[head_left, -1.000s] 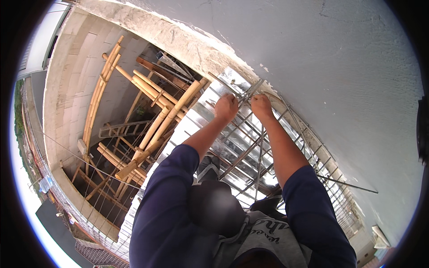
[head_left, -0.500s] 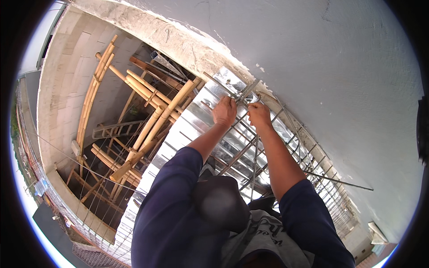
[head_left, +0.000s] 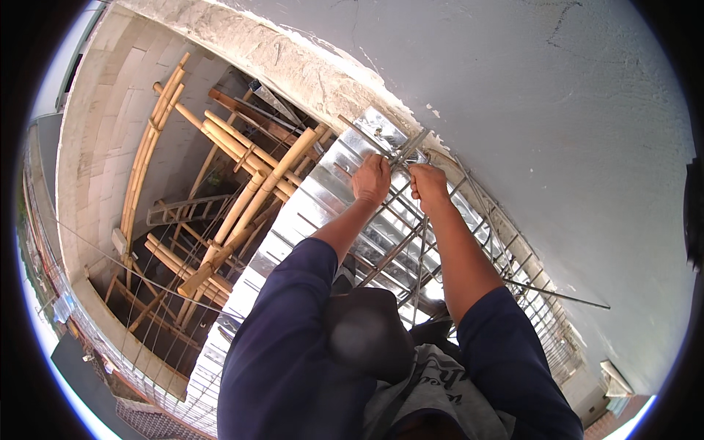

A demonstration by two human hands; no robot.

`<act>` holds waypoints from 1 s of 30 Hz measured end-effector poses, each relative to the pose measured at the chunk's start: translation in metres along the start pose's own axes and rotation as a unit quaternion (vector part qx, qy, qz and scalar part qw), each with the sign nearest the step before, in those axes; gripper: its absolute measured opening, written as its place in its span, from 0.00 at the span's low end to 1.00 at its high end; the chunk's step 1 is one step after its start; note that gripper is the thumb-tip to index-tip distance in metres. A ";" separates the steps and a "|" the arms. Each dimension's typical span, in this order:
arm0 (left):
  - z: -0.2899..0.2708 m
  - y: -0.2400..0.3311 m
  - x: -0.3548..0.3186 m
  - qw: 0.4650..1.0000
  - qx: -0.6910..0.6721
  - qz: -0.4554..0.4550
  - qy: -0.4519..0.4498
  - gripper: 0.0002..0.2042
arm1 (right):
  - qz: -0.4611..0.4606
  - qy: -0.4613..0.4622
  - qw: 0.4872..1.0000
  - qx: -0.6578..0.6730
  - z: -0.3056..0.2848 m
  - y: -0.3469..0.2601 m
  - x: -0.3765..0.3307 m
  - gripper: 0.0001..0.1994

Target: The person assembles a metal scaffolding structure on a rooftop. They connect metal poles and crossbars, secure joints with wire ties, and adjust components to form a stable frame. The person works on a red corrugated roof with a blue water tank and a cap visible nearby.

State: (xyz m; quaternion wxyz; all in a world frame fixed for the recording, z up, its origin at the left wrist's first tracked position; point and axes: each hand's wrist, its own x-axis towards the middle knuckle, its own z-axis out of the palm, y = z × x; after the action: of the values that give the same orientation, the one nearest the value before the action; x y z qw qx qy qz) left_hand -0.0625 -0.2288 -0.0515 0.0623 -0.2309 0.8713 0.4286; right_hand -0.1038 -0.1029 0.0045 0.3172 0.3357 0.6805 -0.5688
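Observation:
Both my arms reach forward over ribbed, shiny metal decking [head_left: 312, 202] with a grid of steel reinforcing bars [head_left: 396, 258] lying above it. My left hand [head_left: 372, 178] is closed, fingers curled beside a crossing of bars [head_left: 408, 149] close to the wall. Just right of that crossing, my right hand [head_left: 428, 183] makes a fist. Whatever either hand grips is hidden by the fingers or too small to name. A slanting bar [head_left: 356, 130] runs toward the crossing from the upper left.
On the left, an open drop holds bamboo poles [head_left: 260, 191] and a ladder [head_left: 187, 211]. A grey plastered wall [head_left: 557, 125] rises along the right, with a rough concrete edge [head_left: 308, 66] at its foot. One loose bar [head_left: 557, 295] sticks out toward that wall.
Both hands stay by the bar crossing, nearly in place. My view has shifted slightly, and the right hand has turned a little, still closed.

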 end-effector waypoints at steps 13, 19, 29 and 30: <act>-0.010 -0.001 -0.006 0.993 -0.067 0.100 -0.004 0.07 | -0.231 0.069 0.887 -0.395 0.028 0.008 -0.020 0.20; -0.012 -0.006 -0.007 0.988 -0.071 0.133 -0.031 0.09 | -0.250 0.036 0.881 -0.401 0.023 0.009 -0.016 0.24; -0.013 -0.015 -0.004 0.988 -0.083 0.123 -0.054 0.15 | -0.241 0.058 0.783 -0.571 0.030 0.001 -0.011 0.15; -0.012 -0.015 -0.004 0.988 -0.079 0.118 -0.057 0.14 | -0.244 0.052 0.773 -0.583 0.031 0.001 -0.010 0.14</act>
State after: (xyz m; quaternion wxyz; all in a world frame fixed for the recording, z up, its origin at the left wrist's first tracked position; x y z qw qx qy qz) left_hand -0.0516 -0.2448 -0.0531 0.0427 -0.1054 0.8510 0.5127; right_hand -0.0958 -0.1346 0.0078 0.2671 -0.0622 0.9561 -0.1029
